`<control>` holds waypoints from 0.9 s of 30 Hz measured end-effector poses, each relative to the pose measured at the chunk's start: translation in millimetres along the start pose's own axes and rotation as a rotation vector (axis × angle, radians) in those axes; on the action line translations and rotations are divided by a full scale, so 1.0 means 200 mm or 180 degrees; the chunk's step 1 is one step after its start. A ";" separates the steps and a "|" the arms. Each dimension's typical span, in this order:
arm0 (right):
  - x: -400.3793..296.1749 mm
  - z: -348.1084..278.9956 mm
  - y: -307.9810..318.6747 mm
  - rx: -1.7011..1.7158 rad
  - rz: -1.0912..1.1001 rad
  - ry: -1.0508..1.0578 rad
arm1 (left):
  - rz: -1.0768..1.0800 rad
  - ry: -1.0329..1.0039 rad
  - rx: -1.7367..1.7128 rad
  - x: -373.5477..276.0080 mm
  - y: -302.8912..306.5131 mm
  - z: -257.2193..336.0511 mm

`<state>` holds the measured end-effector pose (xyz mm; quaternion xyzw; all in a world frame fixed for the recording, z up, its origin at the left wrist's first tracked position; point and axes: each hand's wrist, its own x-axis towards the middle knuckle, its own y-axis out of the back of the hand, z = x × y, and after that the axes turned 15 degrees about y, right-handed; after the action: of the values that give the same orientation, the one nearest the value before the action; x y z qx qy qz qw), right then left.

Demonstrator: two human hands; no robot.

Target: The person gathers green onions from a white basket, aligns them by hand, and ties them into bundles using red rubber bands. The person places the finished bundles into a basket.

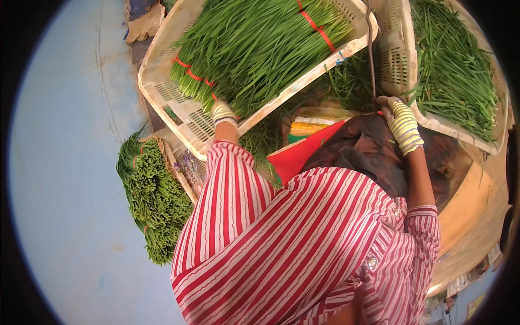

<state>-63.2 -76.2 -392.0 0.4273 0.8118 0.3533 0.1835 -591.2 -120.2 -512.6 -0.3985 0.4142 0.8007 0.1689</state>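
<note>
A white plastic crate (260,122) holds long green leafy stalks (252,53) in bundles tied with red bands. My left hand (223,112), in a yellow-and-white striped knit glove, is at the cut ends of the nearest bundle, inside the crate's near edge; its fingers are partly hidden, so its grip is unclear. My right hand (403,124), gloved alike, lies by the dark cloth over my lap (365,142), its fingers curled near the lower end of a thin brown rod (371,61). Whether it grips the rod cannot be told.
At the right, a second white crate (408,61) holds loose green stalks (455,77). More banded bundles (158,203) lie at the lower left. A red sheet (302,152) and yellow packaging (310,126) are beside my lap. Loose leaves are scattered between the crates.
</note>
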 end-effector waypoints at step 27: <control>-0.01 -0.01 0.00 0.0094 -0.0062 -0.0214 | 0.0985 -0.2616 0.5046 -0.56 -0.23 0.36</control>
<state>-63.2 -78.3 -391.6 0.4337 0.8144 0.3248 0.2078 -529.5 -28.4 -425.1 0.2120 0.8000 0.3736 0.4189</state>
